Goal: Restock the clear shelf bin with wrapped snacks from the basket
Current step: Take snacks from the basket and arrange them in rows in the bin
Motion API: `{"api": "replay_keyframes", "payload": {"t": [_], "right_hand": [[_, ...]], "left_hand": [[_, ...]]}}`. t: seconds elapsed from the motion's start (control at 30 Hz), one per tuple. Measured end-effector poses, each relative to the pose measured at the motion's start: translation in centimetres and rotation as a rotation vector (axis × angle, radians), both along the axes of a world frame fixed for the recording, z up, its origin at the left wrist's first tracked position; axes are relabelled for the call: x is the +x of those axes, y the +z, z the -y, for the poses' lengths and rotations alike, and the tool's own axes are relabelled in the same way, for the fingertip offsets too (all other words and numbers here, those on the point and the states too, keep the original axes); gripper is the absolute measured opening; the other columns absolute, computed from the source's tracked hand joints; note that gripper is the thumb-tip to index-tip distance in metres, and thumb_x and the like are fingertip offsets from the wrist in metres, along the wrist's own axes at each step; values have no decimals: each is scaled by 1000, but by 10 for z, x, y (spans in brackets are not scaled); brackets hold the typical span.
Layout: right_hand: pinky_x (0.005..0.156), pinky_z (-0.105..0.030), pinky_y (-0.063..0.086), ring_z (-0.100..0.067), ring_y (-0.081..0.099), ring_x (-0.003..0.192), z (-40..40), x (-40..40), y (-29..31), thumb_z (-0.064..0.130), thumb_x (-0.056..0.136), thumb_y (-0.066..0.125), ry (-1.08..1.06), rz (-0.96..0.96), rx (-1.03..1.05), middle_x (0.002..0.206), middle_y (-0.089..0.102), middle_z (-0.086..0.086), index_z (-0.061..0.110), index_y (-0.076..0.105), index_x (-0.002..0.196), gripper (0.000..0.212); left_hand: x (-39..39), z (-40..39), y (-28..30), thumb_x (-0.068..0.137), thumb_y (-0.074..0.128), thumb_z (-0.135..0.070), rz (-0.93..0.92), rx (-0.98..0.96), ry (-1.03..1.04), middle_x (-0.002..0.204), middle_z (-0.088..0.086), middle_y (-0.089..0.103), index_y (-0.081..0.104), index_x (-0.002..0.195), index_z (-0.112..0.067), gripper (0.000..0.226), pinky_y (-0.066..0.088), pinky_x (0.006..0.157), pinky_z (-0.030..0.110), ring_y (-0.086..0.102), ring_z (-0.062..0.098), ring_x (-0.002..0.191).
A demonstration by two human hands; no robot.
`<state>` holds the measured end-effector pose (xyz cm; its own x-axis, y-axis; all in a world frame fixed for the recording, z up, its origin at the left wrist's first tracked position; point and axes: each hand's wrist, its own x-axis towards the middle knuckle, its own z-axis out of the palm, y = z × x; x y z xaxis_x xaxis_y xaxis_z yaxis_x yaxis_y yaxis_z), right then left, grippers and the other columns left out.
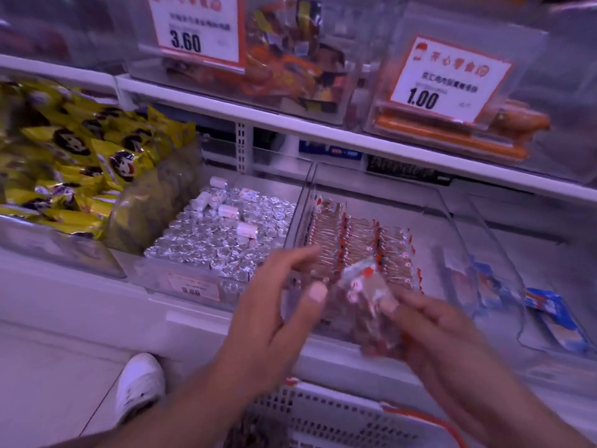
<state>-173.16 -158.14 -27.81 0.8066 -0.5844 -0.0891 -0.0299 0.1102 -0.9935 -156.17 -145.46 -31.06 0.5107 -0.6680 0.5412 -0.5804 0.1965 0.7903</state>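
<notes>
Here, snack pack (368,295) tilts up-left toward bin (452,215).

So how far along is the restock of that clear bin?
Partly done: the clear bin already holds three neat rows of wrapped snacks, filling its front-left part. In hand: the right hand grips a bunch of the same snacks just above the bin, while the left hand hovers open beside it. Left: the bin's right and back stay bare, and the basket waits below, contents unclear.
</notes>
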Motion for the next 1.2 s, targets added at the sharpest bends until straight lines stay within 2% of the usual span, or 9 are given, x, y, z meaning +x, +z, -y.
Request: {"api": "replay_keyframes", "payload": {"t": [0.07, 0.13, 0.27, 0.33, 0.47, 0.6, 0.97, 1.1, 1.2], "right_hand": [[82, -27, 56, -7, 70, 92, 28, 32, 16, 52, 77, 71, -82, -128, -416, 103, 76, 9, 31, 70, 120, 48], [68, -8, 48, 8, 65, 77, 65, 75, 21, 41, 85, 70, -126, -208, -793, 82, 71, 25, 37, 70, 115, 30], [68, -21, 36, -15, 58, 80, 138, 156, -12, 24, 94, 64, -65, -433, -1208, 84, 59, -2, 13, 65, 126, 34], [79, -27, 43, -32, 61, 93, 159, 177, -32, 22, 94, 62, -64, -486, -1313, 100, 59, -16, 10, 63, 128, 35], [99, -41, 41, -42, 51, 117, 176, 193, -58, 24, 95, 54, -56, -601, -1586, 130, 54, -25, 6, 53, 135, 44], [110, -49, 37, -42, 34, 134, 176, 190, -65, 33, 102, 39, -39, -758, -1555, 146, 39, -25, 5, 34, 149, 55], [92, -34, 46, -32, 53, 108, 177, 189, -37, 32, 89, 61, 63, -637, -1411, 96, 61, -17, 9, 67, 114, 34], [94, -29, 47, -23, 55, 105, 180, 184, -38, 31, 87, 68, 52, -534, -1414, 107, 56, -13, 11, 68, 123, 41], [91, -37, 50, -29, 58, 102, 183, 178, -45, 30, 91, 64, 6, -441, -1557, 111, 57, -14, 10, 68, 122, 37]], "left_hand": [[29, 2, 4, 99, 46, -41, 73, 22, 214, 121, -12, 58, 55, 129, -26, 34, 42, 93, 20, 54, 6, 116], [52, 4, 4, 100, 47, -38, 107, 156, 312, 126, -5, 56, 53, 132, -24, 35, 43, 99, 36, 53, 13, 117], [59, 8, -3, 98, 46, -46, 189, 389, 267, 126, -4, 63, 52, 136, -26, 43, 46, 97, 44, 61, 20, 113], [60, 9, -5, 96, 44, -49, 216, 387, 249, 120, -8, 66, 51, 134, -31, 44, 48, 94, 42, 64, 16, 108], [67, 10, -9, 96, 40, -51, 247, 404, 246, 116, -12, 68, 49, 134, -34, 43, 48, 93, 40, 65, 13, 105], [64, 12, -8, 96, 40, -49, 284, 413, 260, 110, -13, 69, 52, 133, -31, 43, 47, 91, 39, 66, 15, 101], [57, 14, -10, 98, 38, -47, 314, 409, 315, 109, -15, 70, 60, 122, -32, 36, 45, 86, 35, 68, 15, 94], [55, 16, -10, 97, 38, -46, 305, 408, 331, 109, -16, 69, 62, 117, -32, 34, 44, 85, 35, 67, 14, 95], [56, 16, -11, 98, 37, -47, 292, 412, 321, 109, -17, 69, 62, 117, -33, 34, 44, 87, 35, 66, 14, 96]]}}
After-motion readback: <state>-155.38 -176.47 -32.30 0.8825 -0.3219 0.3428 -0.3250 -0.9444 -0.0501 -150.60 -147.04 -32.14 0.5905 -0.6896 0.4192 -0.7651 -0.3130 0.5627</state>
